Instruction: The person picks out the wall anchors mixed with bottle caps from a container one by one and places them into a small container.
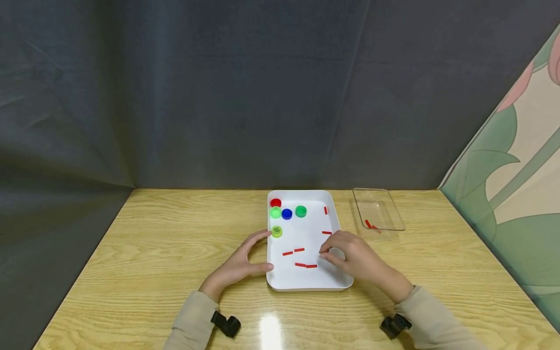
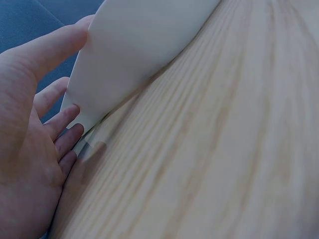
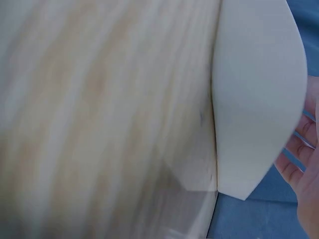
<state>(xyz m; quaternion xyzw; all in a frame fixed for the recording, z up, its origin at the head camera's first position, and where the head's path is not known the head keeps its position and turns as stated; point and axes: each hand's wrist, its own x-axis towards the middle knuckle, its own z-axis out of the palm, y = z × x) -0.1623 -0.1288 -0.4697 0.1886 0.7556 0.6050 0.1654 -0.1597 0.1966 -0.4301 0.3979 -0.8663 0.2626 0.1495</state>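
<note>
A white rectangular tray [image 1: 306, 282] lies on the wooden table. My left hand [image 1: 238, 262] is at its left side, thumb and fingertips against the rim, the fingers loosely spread. In the left wrist view, the thumb touches the tray's outer wall [image 2: 124, 50]. Over the tray's right part is my right hand [image 1: 354, 255], fingers bent, thumb and index tips close together low over the tray floor. I cannot tell whether those tips pinch anything. Short red sticks lie nearby: one stick [image 1: 326, 232] beside the knuckles, another pair [image 1: 306, 266] to the left of the thumb.
Inside the tray are round caps: red [image 1: 275, 202], light green [image 1: 275, 212], blue [image 1: 286, 214], dark green [image 1: 301, 211] and yellow-green [image 1: 276, 231]. More red sticks [image 1: 299, 250] lie on its floor. A clear shallow box [image 1: 380, 209] holding a few red sticks stands right of the tray.
</note>
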